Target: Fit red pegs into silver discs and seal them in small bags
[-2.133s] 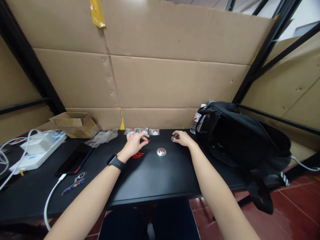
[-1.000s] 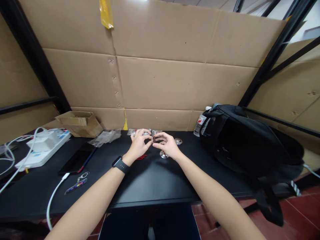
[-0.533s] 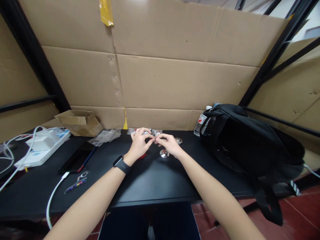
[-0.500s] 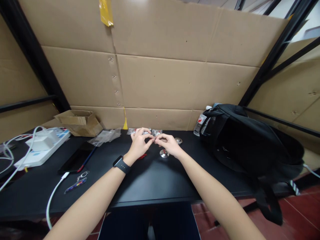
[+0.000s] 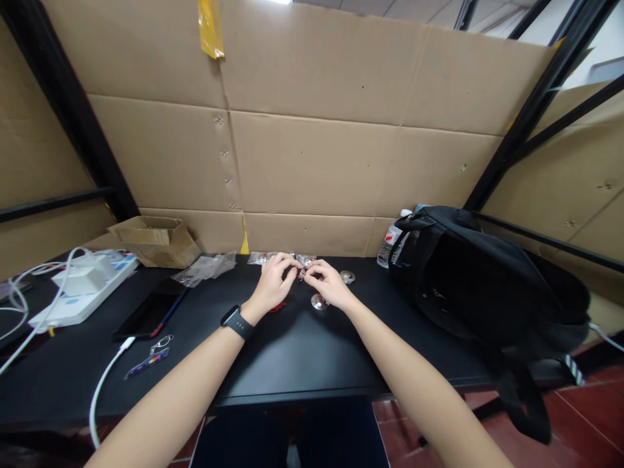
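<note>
Over the back half of the black table, my left hand and my right hand meet fingertip to fingertip. Both are closed in a pinch around something small, too tiny and covered to name. Just below my right fingers lies a shiny round metal piece with a red spot. Another round silvery piece rests to the right of that hand. Something red shows under my left hand. Behind the fingers are small clear packets with shiny contents, partly hidden.
Left on the table are a phone with a pen, a keyring, a power strip with cables, plastic bags and a cardboard box. A water bottle and black backpack stand right.
The fingertips have shifted slightly, with the left thumb and finger a little lower. The view has tilted up a little. Objects on the table stay put.
</note>
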`<state>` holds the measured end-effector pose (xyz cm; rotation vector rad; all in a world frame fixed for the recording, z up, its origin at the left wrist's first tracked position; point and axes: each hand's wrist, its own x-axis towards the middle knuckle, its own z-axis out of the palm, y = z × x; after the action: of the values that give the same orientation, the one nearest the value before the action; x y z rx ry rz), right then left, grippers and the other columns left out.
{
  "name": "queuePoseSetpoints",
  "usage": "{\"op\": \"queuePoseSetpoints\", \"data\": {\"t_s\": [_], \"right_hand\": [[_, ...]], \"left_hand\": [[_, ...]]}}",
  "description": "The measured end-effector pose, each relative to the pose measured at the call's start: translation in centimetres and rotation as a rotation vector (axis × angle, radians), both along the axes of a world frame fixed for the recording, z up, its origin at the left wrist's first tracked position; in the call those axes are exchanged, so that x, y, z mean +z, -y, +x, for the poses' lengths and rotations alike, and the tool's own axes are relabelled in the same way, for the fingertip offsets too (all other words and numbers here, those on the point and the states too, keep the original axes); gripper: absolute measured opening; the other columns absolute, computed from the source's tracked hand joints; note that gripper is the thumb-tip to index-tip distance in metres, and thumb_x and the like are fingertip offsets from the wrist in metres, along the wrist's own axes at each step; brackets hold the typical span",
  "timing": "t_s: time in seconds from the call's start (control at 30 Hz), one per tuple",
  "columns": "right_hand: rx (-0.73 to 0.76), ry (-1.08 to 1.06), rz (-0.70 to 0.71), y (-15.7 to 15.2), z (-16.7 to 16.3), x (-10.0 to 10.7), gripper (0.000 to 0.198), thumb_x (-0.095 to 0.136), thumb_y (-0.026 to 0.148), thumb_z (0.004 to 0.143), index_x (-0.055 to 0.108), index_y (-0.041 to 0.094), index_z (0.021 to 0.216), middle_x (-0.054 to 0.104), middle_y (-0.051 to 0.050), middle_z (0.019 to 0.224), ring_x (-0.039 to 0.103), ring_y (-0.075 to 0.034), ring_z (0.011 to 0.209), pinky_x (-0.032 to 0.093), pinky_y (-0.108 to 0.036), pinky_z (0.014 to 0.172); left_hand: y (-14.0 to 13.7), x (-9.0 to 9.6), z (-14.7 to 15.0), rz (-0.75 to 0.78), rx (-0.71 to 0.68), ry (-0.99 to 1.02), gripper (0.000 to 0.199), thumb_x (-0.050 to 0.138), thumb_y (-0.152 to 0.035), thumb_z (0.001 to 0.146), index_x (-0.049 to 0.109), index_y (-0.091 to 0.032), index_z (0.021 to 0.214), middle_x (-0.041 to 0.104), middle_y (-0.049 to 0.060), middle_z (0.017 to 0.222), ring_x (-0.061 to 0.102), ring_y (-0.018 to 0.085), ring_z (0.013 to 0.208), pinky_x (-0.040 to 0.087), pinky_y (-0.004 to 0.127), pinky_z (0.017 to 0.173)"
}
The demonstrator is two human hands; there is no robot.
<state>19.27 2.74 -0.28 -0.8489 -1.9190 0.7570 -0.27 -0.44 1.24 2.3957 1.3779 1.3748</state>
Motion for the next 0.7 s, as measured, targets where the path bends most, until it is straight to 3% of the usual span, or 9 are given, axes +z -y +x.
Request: {"op": "queuePoseSetpoints", "data": {"t_s": [0.1, 0.3, 0.43, 0.57, 0.7], "right_hand": [[-0.024, 0.059, 0.019, -0.2, 0.1, -0.2, 0.014, 0.067, 0.031, 0.085, 0.072, 0.020, 0.078, 0.059, -0.007, 0.111, 0.059, -0.022, 0.107, 0.049, -0.034, 0.088], [-0.042, 0.180, 0.075, -0.4, 0.6, -0.2, 0.010, 0.065, 0.025, 0.087, 0.072, 0.021, 0.081, 0.058, -0.007, 0.116, 0.056, -0.024, 0.111, 0.044, -0.040, 0.097], [-0.070, 0.371, 0.136, -0.8, 1.0, -0.9, 0.009, 0.067, 0.022, 0.085, 0.072, 0.021, 0.077, 0.060, -0.007, 0.111, 0.053, -0.025, 0.111, 0.038, -0.043, 0.103], [-0.057, 0.487, 0.131, -1.3, 1.6, -1.4, 0.010, 0.068, 0.021, 0.084, 0.072, 0.020, 0.075, 0.063, -0.007, 0.105, 0.054, -0.024, 0.106, 0.039, -0.040, 0.100], [-0.040, 0.471, 0.134, -1.6, 2.3, -1.1, 0.008, 0.067, 0.026, 0.087, 0.072, 0.021, 0.088, 0.063, -0.006, 0.097, 0.058, -0.021, 0.098, 0.042, -0.036, 0.095]], "left_hand": [[0.2, -0.2, 0.3, -0.050, -0.002, -0.043, 0.021, 0.054, -0.030, 0.095, 0.069, -0.028, 0.110, 0.064, 0.004, 0.118, 0.055, 0.023, 0.116, 0.039, 0.041, 0.100], [-0.2, -1.6, 0.1, -0.160, 0.031, -0.282, 0.021, 0.060, -0.039, 0.091, 0.071, -0.031, 0.107, 0.063, 0.004, 0.125, 0.049, 0.029, 0.120, 0.039, 0.046, 0.096], [-1.0, -1.0, -1.9, -0.156, 0.140, -0.331, 0.026, 0.059, -0.041, 0.090, 0.068, -0.034, 0.113, 0.062, 0.004, 0.127, 0.047, 0.031, 0.123, 0.036, 0.049, 0.098], [-1.7, 0.6, -6.9, -0.168, 0.489, -0.353, 0.030, 0.058, -0.038, 0.088, 0.067, -0.030, 0.115, 0.063, 0.011, 0.125, 0.047, 0.036, 0.119, 0.036, 0.053, 0.094], [-1.5, 1.1, -13.7, -0.292, 1.055, -0.270, 0.045, 0.066, -0.044, 0.079, 0.066, -0.015, 0.113, 0.060, 0.020, 0.125, 0.046, 0.042, 0.117, 0.036, 0.057, 0.092]]}}
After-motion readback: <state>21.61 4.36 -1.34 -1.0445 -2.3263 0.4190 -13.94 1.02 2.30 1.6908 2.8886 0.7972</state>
